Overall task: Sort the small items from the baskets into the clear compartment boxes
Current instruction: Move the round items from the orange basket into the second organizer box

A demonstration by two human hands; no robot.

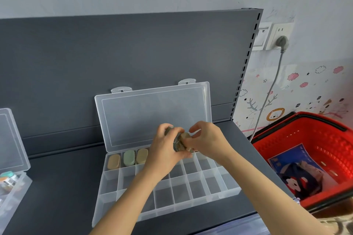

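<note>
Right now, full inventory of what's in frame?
compartment box: 1, clear, lid open, centre of shelf
oval items: 3, tan, green, tan, back-row left compartments of that box
second compartment box: 1, clear, lid open, far left, partly cut off, small items inside
shelf: 1, dark grey, under both boxes
basket: 1, red, right of shelf, blue packet inside
wall socket: 1, white, grey plug in it
left hand: 1, gripping a bunch of small items above the box
right hand: 1, pinching one item from that bunch

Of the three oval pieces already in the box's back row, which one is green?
The middle piece. It is pale green, while the left piece and the right piece are both tan. Each sits in its own compartment of the box.
</note>
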